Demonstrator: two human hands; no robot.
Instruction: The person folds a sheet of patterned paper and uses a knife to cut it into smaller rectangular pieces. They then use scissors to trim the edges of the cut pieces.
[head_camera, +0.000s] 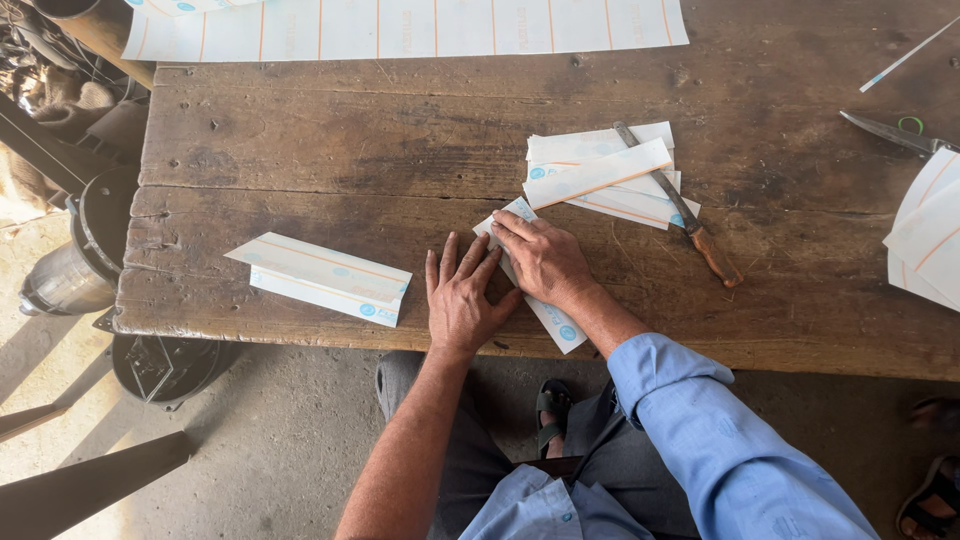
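Note:
My left hand lies flat on the wooden table, fingers apart, its fingertips against a white paper strip with orange lines and blue dots. My right hand presses down on the same strip, covering its middle. Just beyond, a pile of similar white strips lies with a wooden-handled knife resting across it.
A folded white sheet lies left near the table's front edge. A long white sheet spans the far edge. Scissors and more white sheets sit at the right. A metal vessel stands on the floor left.

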